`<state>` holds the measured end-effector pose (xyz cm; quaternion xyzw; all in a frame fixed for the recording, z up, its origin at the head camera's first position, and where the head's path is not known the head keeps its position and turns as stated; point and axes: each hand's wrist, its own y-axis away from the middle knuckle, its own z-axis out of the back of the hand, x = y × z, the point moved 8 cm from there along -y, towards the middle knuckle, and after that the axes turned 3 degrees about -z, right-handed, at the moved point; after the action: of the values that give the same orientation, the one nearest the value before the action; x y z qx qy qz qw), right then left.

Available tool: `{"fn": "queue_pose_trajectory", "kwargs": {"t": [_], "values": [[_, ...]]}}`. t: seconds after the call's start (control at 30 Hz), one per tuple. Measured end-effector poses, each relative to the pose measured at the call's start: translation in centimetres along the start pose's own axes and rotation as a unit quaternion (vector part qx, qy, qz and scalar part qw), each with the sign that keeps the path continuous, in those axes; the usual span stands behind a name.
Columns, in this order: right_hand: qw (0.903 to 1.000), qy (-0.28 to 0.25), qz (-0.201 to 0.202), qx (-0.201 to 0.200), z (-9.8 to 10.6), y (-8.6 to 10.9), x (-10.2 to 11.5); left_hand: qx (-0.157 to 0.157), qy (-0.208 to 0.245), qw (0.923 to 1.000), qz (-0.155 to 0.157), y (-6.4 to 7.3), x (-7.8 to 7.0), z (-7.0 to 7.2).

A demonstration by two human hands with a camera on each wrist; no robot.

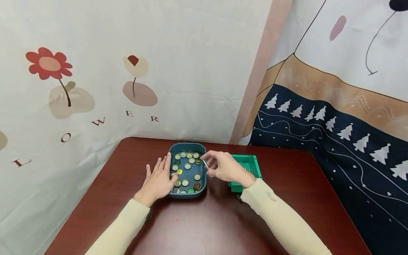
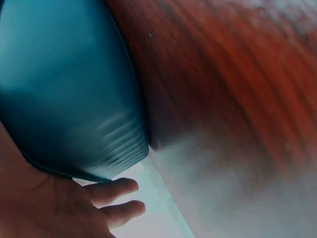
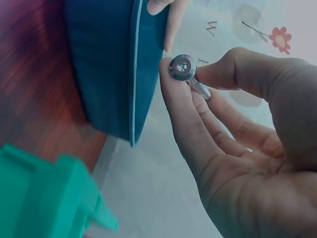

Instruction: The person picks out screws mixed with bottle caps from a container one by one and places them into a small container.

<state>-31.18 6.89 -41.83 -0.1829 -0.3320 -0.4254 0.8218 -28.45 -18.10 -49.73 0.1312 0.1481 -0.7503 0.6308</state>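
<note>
A dark blue plastic basin (image 1: 187,196) holds many bottle caps (image 1: 187,165) in gold, silver, brown and green. My left hand (image 1: 158,181) rests on the basin's left rim with its fingers spread; the thumb reaches over the inside. In the left wrist view that hand (image 2: 49,203) lies along the basin's rim, next to its smooth outer wall (image 2: 64,89). Just over the right rim, my right hand (image 1: 226,165) pinches a silver bolt (image 1: 205,164) between thumb and fingers. Its round flanged head (image 3: 182,67) with a socket shows clearly in the right wrist view.
A green plastic box (image 1: 253,160) stands on the table right of the basin, partly behind my right forearm, with thin pieces inside. The reddish-brown table (image 1: 204,226) meets a printed cloth (image 1: 191,71) at its back edge.
</note>
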Motion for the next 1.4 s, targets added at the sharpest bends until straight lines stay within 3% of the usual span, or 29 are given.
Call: {"fn": "queue_pose_trajectory", "kwargs": {"t": [0.23,0.47,1.03,1.4], "values": [[0.9986,-0.036,-0.036,-0.014,1.8,1.4,-2.0,0.000,0.005,1.0000,-0.001,0.2,0.2,-0.3],[0.9965,-0.070,-0.041,-0.021,3.4,2.3,-3.7,-0.004,0.006,1.0000,-0.003,0.3,0.2,-0.1],[0.9960,0.034,-0.078,-0.028,6.6,3.6,-6.4,-0.002,0.003,1.0000,0.000,0.4,0.5,0.3],[0.9892,0.099,-0.108,-0.004,6.7,3.5,-8.5,0.003,0.002,1.0000,0.001,0.4,0.4,0.2]]}}
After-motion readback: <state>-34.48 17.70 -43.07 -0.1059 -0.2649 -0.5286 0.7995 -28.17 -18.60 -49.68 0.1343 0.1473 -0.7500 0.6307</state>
